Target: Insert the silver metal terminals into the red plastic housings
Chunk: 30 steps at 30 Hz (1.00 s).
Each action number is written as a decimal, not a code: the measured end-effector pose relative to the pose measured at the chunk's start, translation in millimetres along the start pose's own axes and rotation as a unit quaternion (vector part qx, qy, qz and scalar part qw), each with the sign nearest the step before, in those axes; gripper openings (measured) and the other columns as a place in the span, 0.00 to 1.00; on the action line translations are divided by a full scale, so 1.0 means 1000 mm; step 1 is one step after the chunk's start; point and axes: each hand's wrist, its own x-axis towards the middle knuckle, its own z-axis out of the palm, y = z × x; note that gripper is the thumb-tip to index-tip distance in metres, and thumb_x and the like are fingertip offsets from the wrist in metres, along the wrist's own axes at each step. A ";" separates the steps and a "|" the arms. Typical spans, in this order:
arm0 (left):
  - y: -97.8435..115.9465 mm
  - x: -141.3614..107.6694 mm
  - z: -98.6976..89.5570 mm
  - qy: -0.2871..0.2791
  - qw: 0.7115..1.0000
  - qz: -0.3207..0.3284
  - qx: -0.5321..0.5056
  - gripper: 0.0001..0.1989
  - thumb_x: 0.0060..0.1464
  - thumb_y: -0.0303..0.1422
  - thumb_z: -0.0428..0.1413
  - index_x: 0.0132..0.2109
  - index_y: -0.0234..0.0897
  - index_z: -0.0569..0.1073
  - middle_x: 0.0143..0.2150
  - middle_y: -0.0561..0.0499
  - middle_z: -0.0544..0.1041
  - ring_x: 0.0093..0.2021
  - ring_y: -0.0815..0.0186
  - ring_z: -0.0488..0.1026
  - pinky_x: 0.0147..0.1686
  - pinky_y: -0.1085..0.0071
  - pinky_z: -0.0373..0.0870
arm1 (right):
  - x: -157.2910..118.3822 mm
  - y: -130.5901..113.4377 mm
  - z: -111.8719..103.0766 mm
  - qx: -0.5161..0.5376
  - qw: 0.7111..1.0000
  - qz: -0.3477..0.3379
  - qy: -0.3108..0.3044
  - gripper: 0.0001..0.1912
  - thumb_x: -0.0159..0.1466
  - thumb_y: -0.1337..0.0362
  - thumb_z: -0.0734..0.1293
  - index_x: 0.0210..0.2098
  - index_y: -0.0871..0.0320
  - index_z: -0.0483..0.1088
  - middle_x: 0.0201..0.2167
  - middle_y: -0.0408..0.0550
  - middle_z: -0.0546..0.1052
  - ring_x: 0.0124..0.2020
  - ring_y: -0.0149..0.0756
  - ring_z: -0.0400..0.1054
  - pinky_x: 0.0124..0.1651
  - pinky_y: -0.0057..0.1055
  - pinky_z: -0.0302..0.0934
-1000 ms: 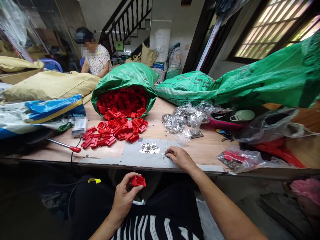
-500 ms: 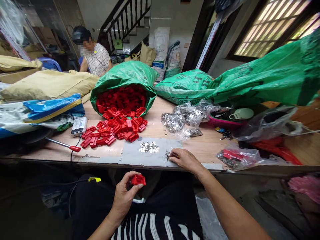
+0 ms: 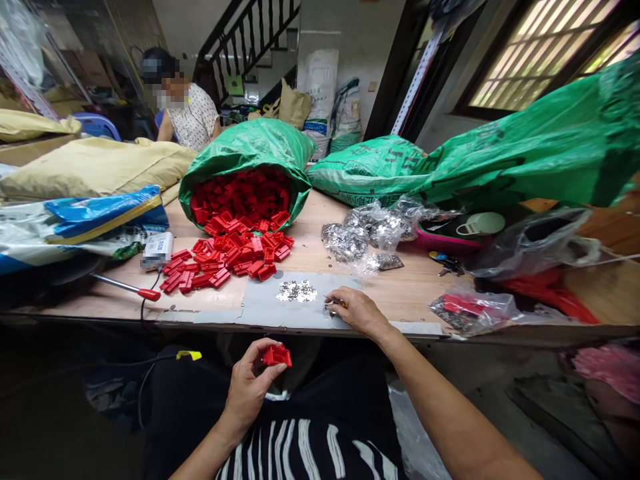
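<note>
A hand could pass over the worktop (image 3: 311,227) between the red parts (image 3: 225,260) and the clear bags (image 3: 345,241), but green sacks (image 3: 250,143) block the far edge. Along the near edge, the right hand (image 3: 361,310) and a lever (image 3: 120,284) at left stand in the way.

Red piece (image 3: 278,357), grey mat (image 3: 260,308), white-striped black top (image 3: 305,443)

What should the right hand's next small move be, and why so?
Perhaps the right hand should lift a small dark part off the grey sheet: some show by its fingertips, which seem to hold a thin tool, and the left hand holds a red piece.
</note>
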 end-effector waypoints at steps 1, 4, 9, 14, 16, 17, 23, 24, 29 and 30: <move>0.000 0.000 0.000 0.000 1.000 0.002 0.001 0.16 0.49 0.36 0.62 0.46 0.38 0.72 0.45 0.46 0.78 0.44 0.60 0.76 0.46 0.64 0.74 | 0.002 -0.002 0.000 -0.004 1.000 -0.004 -0.003 0.08 0.60 0.66 0.65 0.37 0.52 0.75 0.37 0.44 0.77 0.37 0.34 0.69 0.39 0.27 0.59; 0.003 0.000 -0.001 0.003 1.000 0.005 0.006 0.16 0.49 0.35 0.62 0.46 0.38 0.72 0.45 0.46 0.78 0.44 0.60 0.76 0.46 0.64 0.74 | 0.007 -0.005 0.000 -0.005 1.000 -0.011 -0.003 0.06 0.60 0.67 0.65 0.33 0.52 0.75 0.35 0.43 0.77 0.37 0.34 0.70 0.39 0.26 0.58; 0.003 0.001 -0.002 -0.002 1.000 0.000 0.010 0.16 0.50 0.35 0.61 0.46 0.38 0.72 0.45 0.46 0.78 0.44 0.60 0.76 0.47 0.65 0.73 | 0.012 -0.002 -0.001 0.004 0.999 0.000 0.036 0.06 0.62 0.64 0.63 0.34 0.54 0.72 0.37 0.45 0.77 0.38 0.35 0.69 0.40 0.27 0.58; 0.001 0.001 0.000 -0.010 1.000 0.000 0.007 0.16 0.50 0.35 0.61 0.46 0.38 0.72 0.44 0.48 0.78 0.43 0.61 0.76 0.45 0.66 0.73 | 0.013 0.002 0.006 0.010 0.998 0.016 0.063 0.05 0.63 0.63 0.62 0.35 0.54 0.69 0.32 0.44 0.77 0.33 0.35 0.69 0.36 0.28 0.57; 0.001 0.001 0.000 -0.008 1.000 0.002 0.005 0.16 0.50 0.35 0.61 0.46 0.38 0.72 0.43 0.48 0.78 0.42 0.62 0.76 0.44 0.66 0.73 | 0.014 0.004 0.007 0.013 0.997 0.015 0.071 0.04 0.62 0.63 0.62 0.35 0.54 0.68 0.32 0.44 0.77 0.33 0.35 0.69 0.36 0.28 0.57; 0.002 0.001 0.001 -0.006 1.000 0.003 0.003 0.16 0.49 0.35 0.61 0.45 0.38 0.72 0.43 0.48 0.78 0.41 0.62 0.76 0.43 0.67 0.73 | 0.014 0.005 0.007 0.016 0.997 0.012 0.075 0.03 0.62 0.63 0.62 0.34 0.54 0.68 0.32 0.44 0.77 0.33 0.35 0.69 0.36 0.28 0.57; 0.012 0.001 0.001 -0.004 0.998 -0.023 -0.066 0.15 0.50 0.35 0.61 0.45 0.39 0.71 0.42 0.50 0.76 0.40 0.64 0.74 0.42 0.68 0.74 | 0.016 0.006 0.005 0.071 0.993 -0.011 0.089 0.06 0.62 0.61 0.62 0.33 0.55 0.68 0.32 0.45 0.77 0.33 0.35 0.69 0.38 0.29 0.59; 0.015 0.002 0.002 -0.004 0.995 -0.032 -0.100 0.15 0.51 0.35 0.60 0.47 0.40 0.70 0.43 0.50 0.75 0.41 0.64 0.74 0.42 0.67 0.74 | 0.015 0.004 0.005 0.104 0.990 -0.015 0.093 0.07 0.63 0.60 0.62 0.33 0.56 0.69 0.31 0.45 0.76 0.33 0.35 0.68 0.37 0.29 0.59; 0.030 0.014 0.011 -0.019 0.972 -0.096 -0.213 0.13 0.54 0.38 0.58 0.45 0.39 0.72 0.40 0.50 0.71 0.37 0.67 0.71 0.38 0.65 0.77 | 0.004 -0.019 0.007 0.254 0.964 -0.013 0.082 0.11 0.61 0.56 0.65 0.31 0.58 0.70 0.25 0.42 0.72 0.27 0.31 0.63 0.31 0.27 0.57; 0.034 0.018 0.015 -0.019 0.969 -0.109 -0.222 0.13 0.53 0.39 0.58 0.43 0.37 0.72 0.38 0.50 0.71 0.36 0.68 0.70 0.37 0.66 0.76 | 0.000 -0.026 0.008 0.271 0.960 -0.015 0.071 0.11 0.61 0.56 0.65 0.32 0.58 0.70 0.25 0.41 0.71 0.26 0.30 0.62 0.31 0.26 0.56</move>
